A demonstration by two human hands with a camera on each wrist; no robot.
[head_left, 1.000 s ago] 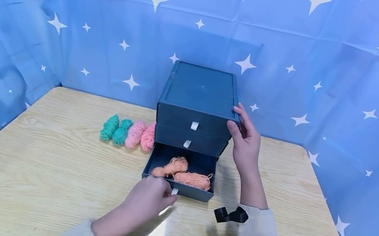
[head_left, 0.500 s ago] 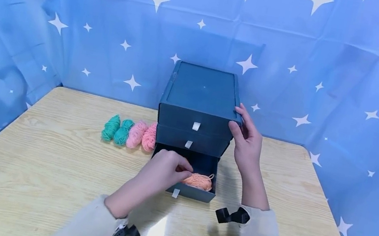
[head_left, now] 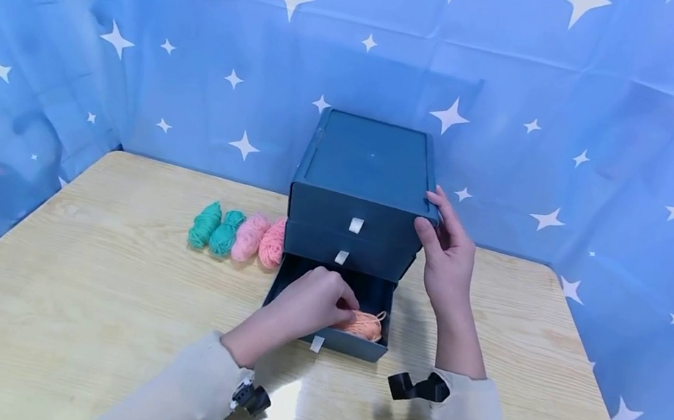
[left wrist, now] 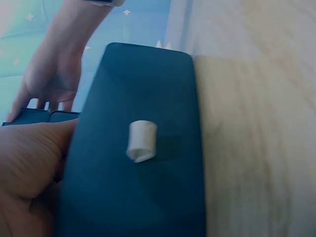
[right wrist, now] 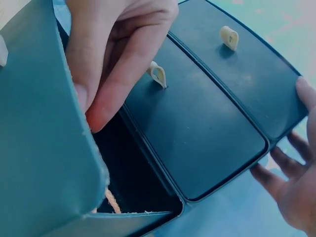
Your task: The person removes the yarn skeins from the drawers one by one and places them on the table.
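A dark blue drawer box (head_left: 373,153) stands at the back of the table, its bottom drawer (head_left: 365,351) pulled out. Inside lies an orange skein of yarn (head_left: 366,324); a second one is hidden behind my left hand (head_left: 318,300). That hand reaches over the drawer's front wall, thumb and fingers bent together at the yarn. In the right wrist view the front wall hides what the fingertips (right wrist: 98,122) pinch. Fairly straight fingers of my right hand (head_left: 451,263) rest on the box's upper right side, the thumb against its front corner.
Left of the box, two green skeins (head_left: 215,228) and two pink skeins (head_left: 261,238) lie in a row. White pull tabs (head_left: 356,226) stick out from the drawer fronts. A blue starry curtain (head_left: 206,32) surrounds the wooden table (head_left: 116,292).
My left hand has left the bottom drawer's pull tab and moved up into the drawer, over the orange yarn. The right hand stays on the box. The head view has shifted slightly.
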